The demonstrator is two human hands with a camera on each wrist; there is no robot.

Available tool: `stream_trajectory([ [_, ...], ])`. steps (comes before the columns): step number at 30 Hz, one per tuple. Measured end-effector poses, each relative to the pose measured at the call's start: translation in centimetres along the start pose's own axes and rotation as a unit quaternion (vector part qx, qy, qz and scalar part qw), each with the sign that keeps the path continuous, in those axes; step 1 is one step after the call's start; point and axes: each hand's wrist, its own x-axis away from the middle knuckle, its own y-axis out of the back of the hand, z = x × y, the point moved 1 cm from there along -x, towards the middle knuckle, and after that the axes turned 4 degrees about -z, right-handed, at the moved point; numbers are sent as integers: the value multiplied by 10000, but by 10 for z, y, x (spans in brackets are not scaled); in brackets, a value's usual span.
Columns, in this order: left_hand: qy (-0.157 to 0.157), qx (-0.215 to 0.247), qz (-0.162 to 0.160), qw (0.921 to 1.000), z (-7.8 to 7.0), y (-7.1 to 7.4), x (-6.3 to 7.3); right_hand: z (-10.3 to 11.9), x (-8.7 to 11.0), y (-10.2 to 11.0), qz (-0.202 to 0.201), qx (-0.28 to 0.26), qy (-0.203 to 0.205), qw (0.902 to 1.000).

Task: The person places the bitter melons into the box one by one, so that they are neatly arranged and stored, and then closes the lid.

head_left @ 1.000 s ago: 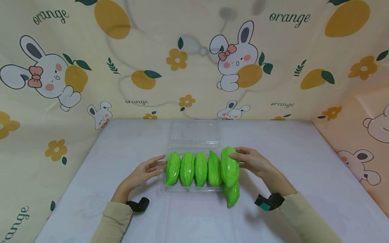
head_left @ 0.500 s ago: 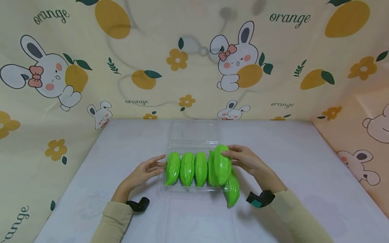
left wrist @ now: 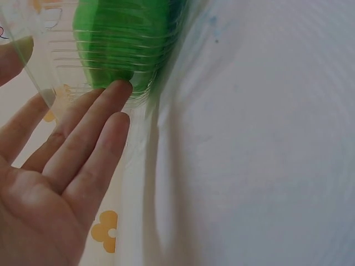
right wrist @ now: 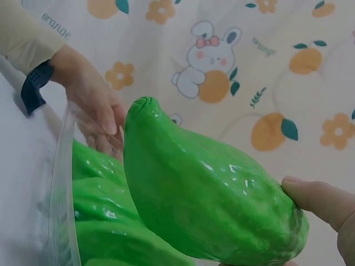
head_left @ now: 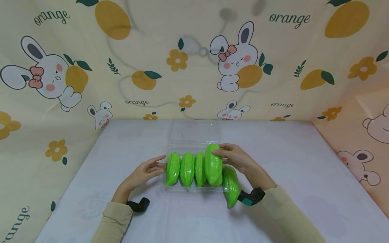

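My right hand point(head_left: 240, 158) pinches a glossy green ridged gourd-like piece point(head_left: 213, 164) by its upper end, above the right part of a clear plastic box point(head_left: 191, 189). The right wrist view has this gourd-like piece point(right wrist: 205, 183) tilted, with the thumb on its blunt end. Several similar green pieces point(head_left: 187, 169) lie side by side in the box; the held one largely covers one of them. Another green piece point(head_left: 232, 189) lies at the box's right end, its tip past the front edge. My left hand point(head_left: 149, 170) has extended fingers against the box's left wall, also visible in the left wrist view.
The clear hinged lid point(head_left: 193, 131) lies folded back behind the box on a white-covered table point(head_left: 136, 222). A patterned cloth point(head_left: 194, 77) with rabbits and oranges stands behind and at both sides. Each wrist wears a black strap device point(head_left: 138, 205).
My right hand has carried the green gourd-like piece leftward along the row, uncovering the piece at the box's right end. The left hand has stayed put.
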Motion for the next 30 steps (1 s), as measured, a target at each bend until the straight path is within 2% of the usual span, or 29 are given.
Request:
stream_trajectory([
  [12, -15, 39, 20, 10000, -1, 0, -1, 5, -8, -20, 112, 7, 33, 9999],
  [30, -30, 128, 29, 9999, 2, 0, -1, 10, -22, -52, -43, 148, 78, 9999],
])
